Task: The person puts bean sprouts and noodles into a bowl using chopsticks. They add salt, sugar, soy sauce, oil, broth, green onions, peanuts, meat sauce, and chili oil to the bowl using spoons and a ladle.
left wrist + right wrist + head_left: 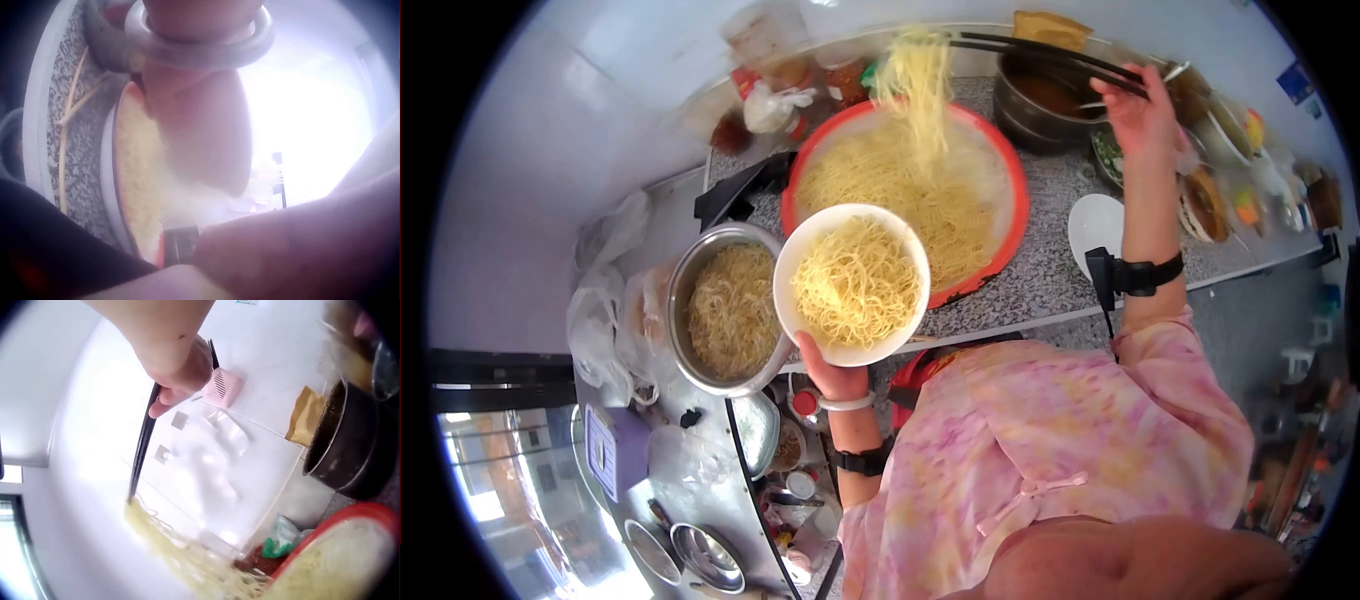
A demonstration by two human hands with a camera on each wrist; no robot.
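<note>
My right hand (pixel 1145 115) grips long dark chopsticks (pixel 1040 55), whose tips hold up a hanging bundle of yellow noodles (pixel 922 85). The bundle's lower strands reach down to the noodles heaped in a large red-rimmed basin (pixel 1020 200). In the right wrist view the chopsticks (pixel 144 440) slant down to the noodle strands (pixel 162 540). My left hand (pixel 832 370) holds a white bowl (pixel 785 290) of noodles by its near edge, in front of the basin. Left of that bowl stands a steel pot (pixel 685 345) with stringy pale food inside.
A dark pot (pixel 1010 105) of brown liquid stands behind the basin at right. On the counter lies a white oval dish (pixel 1095 230), with a bowl of chopped greens (pixel 1108 155) near it. Plastic bags (pixel 600 325) hang at left. A purple box (pixel 620 445) sits lower left.
</note>
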